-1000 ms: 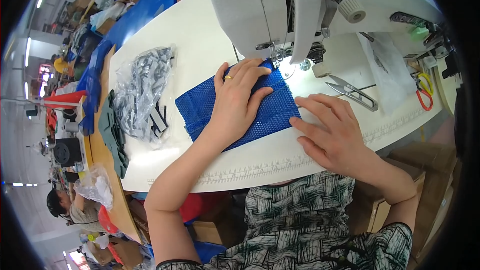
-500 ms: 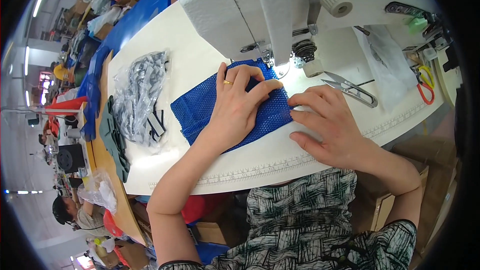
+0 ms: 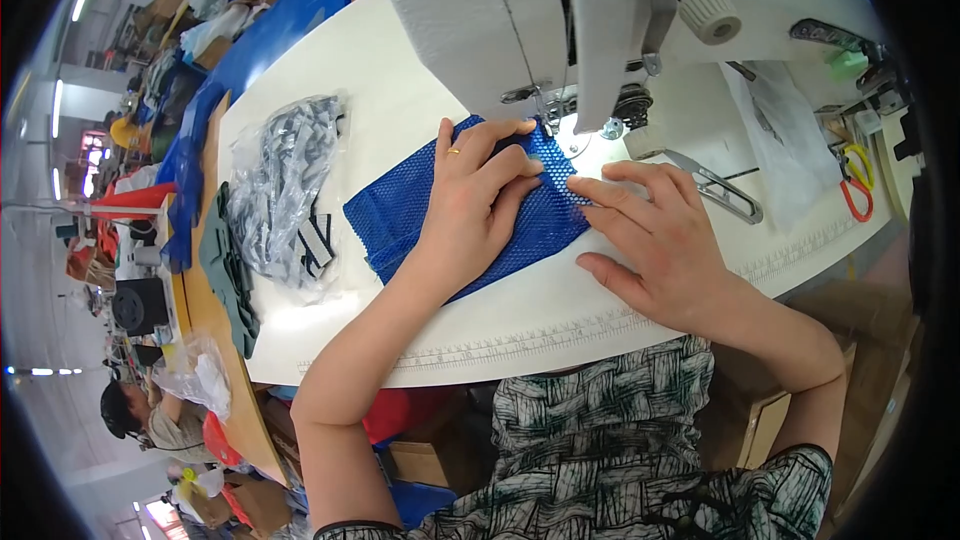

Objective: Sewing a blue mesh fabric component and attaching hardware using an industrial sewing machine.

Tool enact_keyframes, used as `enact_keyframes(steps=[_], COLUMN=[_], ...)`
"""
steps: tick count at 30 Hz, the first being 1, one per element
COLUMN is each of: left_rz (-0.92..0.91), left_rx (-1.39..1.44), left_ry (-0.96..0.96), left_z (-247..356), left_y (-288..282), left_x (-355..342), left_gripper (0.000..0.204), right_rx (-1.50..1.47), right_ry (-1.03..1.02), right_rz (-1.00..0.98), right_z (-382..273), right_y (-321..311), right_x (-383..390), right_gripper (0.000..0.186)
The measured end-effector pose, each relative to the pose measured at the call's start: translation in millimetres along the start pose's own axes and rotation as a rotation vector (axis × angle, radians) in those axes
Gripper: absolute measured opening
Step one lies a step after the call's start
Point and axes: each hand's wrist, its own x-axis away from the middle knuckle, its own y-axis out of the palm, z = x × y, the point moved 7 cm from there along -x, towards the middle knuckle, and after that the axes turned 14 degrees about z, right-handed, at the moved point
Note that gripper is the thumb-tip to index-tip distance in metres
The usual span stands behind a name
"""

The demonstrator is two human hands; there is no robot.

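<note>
A piece of blue mesh fabric (image 3: 395, 210) lies on the white table, its far edge at the needle area of a white sewing machine (image 3: 480, 30). My left hand (image 3: 475, 195), with a ring on one finger, rests on the fabric. Its thumb and a finger pinch the mesh near the right edge, while another finger reaches toward the presser foot (image 3: 546, 127). My right hand (image 3: 660, 240) is open at the right edge, fingers stretched out and tips touching the mesh. Its thumb stays apart over the table.
Left of the fabric lies a clear plastic bag (image 3: 285, 190) of dark and white strips, with dark green cloth pieces (image 3: 230, 270) beside it. A metal-handled cutter (image 3: 725, 192) and red-and-yellow scissors (image 3: 857, 185) lie to the right. A printed ruler (image 3: 520, 340) runs along the near edge.
My left thumb and a finger have drawn together on the mesh. My right fingers have moved slightly forward along its edge. The machine appears shifted a little right in view.
</note>
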Motion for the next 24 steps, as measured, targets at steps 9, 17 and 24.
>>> enact_keyframes(steps=[9,17,24], left_rz=[-0.028,-0.063,-0.12], left_rx=[0.061,0.095,-0.115], left_ry=[-0.038,-0.074,0.03], left_z=[-12.2,-13.4,7.7], left_y=[1.9,9.9,-16.4], left_x=[-8.4,-9.8,-8.6], left_gripper=[0.007,0.015,0.039], right_rx=[-0.004,0.011,0.43], right_ry=[0.057,0.07,0.463], right_rz=[-0.023,0.213,0.259], right_z=[3.9,17.0,111.1], right_y=[3.1,-43.2,-102.7], right_x=[-3.8,1.3,15.3], right_gripper=[0.04,0.032,0.019])
